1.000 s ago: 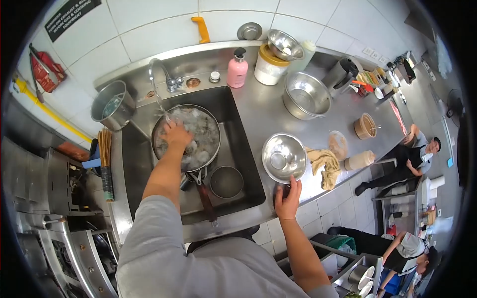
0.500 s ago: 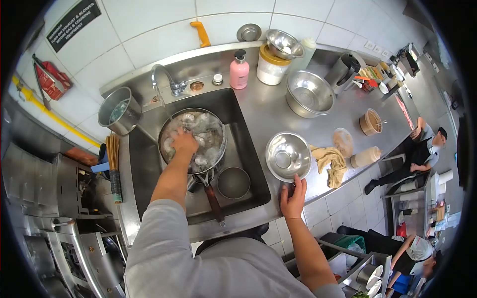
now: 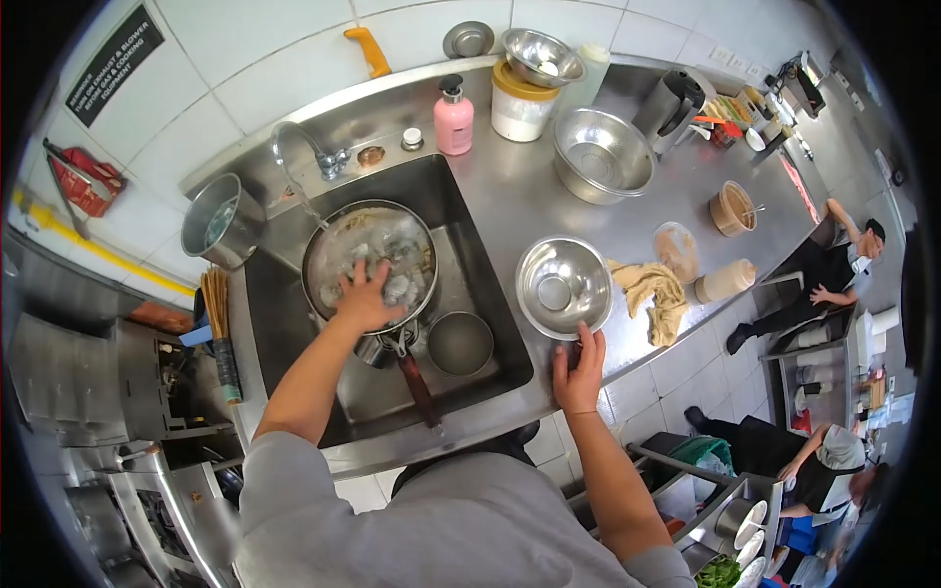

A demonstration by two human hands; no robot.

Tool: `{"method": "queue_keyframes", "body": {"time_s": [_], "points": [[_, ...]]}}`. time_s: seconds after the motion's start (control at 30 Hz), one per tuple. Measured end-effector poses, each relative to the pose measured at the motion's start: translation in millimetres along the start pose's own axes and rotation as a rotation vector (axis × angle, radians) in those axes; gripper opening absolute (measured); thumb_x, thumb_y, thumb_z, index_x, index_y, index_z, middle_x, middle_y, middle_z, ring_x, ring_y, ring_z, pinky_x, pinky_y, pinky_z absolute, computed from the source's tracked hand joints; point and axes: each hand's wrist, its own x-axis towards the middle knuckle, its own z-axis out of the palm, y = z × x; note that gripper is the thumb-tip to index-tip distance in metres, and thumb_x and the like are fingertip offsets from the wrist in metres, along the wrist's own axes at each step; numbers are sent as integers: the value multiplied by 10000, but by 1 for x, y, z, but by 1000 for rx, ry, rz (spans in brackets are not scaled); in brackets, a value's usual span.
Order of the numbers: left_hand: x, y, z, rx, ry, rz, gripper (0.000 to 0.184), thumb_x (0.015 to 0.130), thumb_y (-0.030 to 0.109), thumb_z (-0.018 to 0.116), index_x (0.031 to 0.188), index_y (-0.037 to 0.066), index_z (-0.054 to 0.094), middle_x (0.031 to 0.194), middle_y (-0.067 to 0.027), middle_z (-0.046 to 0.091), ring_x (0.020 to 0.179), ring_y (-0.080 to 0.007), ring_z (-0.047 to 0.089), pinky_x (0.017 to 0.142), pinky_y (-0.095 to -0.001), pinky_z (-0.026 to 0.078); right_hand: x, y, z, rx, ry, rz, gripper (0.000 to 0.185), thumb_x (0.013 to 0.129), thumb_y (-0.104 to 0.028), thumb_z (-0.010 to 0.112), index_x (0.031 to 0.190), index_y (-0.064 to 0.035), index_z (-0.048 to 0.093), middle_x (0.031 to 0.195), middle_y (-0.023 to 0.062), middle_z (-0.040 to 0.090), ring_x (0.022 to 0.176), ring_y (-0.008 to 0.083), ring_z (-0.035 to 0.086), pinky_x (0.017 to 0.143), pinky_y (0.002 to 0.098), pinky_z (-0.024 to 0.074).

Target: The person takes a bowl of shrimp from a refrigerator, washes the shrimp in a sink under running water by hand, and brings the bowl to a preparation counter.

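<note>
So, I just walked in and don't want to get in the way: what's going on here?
A person's left hand is in a wide pan of pale pieces and cloudy water, set in the sink, with the tap seemingly running into it. The right hand is at the near rim of a metal bowl on the counter, beside a crumpled cloth. What the pieces are is hard to tell.

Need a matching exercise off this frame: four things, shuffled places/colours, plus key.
Things
1. left hand
2. right hand
3. pump bottle
4. cloth

Places/colours
A. pink
B. at the near rim of a steel bowl
C. crumpled on the counter
D. at the pan in the sink

Pairs: 1-D, 2-B, 3-A, 4-C
</note>
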Motion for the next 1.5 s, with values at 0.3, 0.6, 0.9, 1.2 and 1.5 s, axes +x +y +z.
{"method": "queue_keyframes", "body": {"time_s": [0.3, 0.6, 0.9, 1.2, 1.5], "points": [[51, 2, 18, -141, 159, -54, 842, 802, 482, 767, 1545, 320, 409, 1703, -125, 85, 1488, -539, 208, 1149, -669, 312, 2, -6, -3, -3, -26, -6, 558, 936, -137, 676, 1448, -47, 474, 1398, 277, 449, 1172, 422, 549, 980, 438, 492], [65, 41, 31, 53, 72, -152, 707, 783, 486, 752, 1432, 261, 585, 1712, -70, 72, 1512, -523, 145, 1114, -773, 254, 2, -6, -3, -110, -3, -99, 585, 933, -108, 669, 1469, -34, 446, 1426, 257, 436, 1243, 386, 521, 1013, 413, 480], [79, -10, 46, 180, 99, -22, 821, 802, 480, 750, 1531, 240, 459, 1681, -147, 198, 1455, -511, 309, 1149, -575, 370, 2, -1, -4, -45, 10, -3, 562, 924, -162, 692, 1442, -60, 500, 1428, 324, 434, 1298, 496, 473, 1086, 484, 429], [117, -52, 20, 212, 56, 83, 577, 722, 335, 840, 1198, 48, 685, 1312, -191, 659, 1201, -312, 642, 996, -428, 520, -1, -1, -5, -24, 0, 20, 554, 931, -183, 691, 1440, -71, 504, 1422, 339, 441, 1291, 509, 479, 1076, 495, 437], [158, -101, -137, -600, -103, 247, 234, 734, 154, 772, 947, 97, 697, 904, -6, 686, 856, -162, 609, 750, -350, 493, 1, 1, -3, -33, 24, -21, 541, 929, -143, 691, 1432, -60, 509, 1422, 291, 454, 1218, 437, 543, 1014, 445, 487]]}}
